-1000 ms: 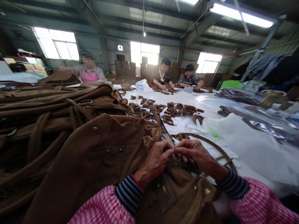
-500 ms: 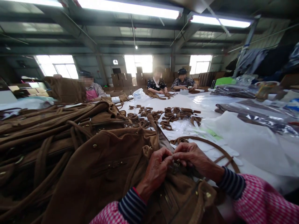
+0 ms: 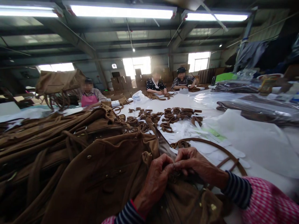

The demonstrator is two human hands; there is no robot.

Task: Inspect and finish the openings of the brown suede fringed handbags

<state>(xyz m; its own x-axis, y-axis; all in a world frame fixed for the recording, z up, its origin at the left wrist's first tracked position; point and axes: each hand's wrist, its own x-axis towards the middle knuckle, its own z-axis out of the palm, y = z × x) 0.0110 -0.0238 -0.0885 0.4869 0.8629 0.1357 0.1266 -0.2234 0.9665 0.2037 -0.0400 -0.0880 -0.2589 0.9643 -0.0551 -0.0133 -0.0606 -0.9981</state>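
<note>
A large brown bag (image 3: 105,168) with small brass-coloured studs lies in front of me. My left hand (image 3: 155,179) is closed in a pinch above its right part. My right hand (image 3: 198,163) pinches too, its thumb and finger tips meeting those of the left. What sits between the fingertips is too small and too covered to make out. Just below them, a blurred bit of metal hardware (image 3: 173,178) shows against the bag. Beyond my right hand a long brown strap (image 3: 218,146) curves across the table.
More brown bags (image 3: 46,133) are piled on my left. Bundled brown straps (image 3: 173,115) lie mid-table. Plastic-wrapped dark goods (image 3: 252,105) and a white sheet (image 3: 254,137) are on the right. Several people work across the white table (image 3: 177,99); one at left is by a raised bag (image 3: 60,82).
My hands stay pinched together at nearly the same spot. At the far left, the raised brown bag has tilted over, its straps now hanging. The whole view has shifted slightly.
</note>
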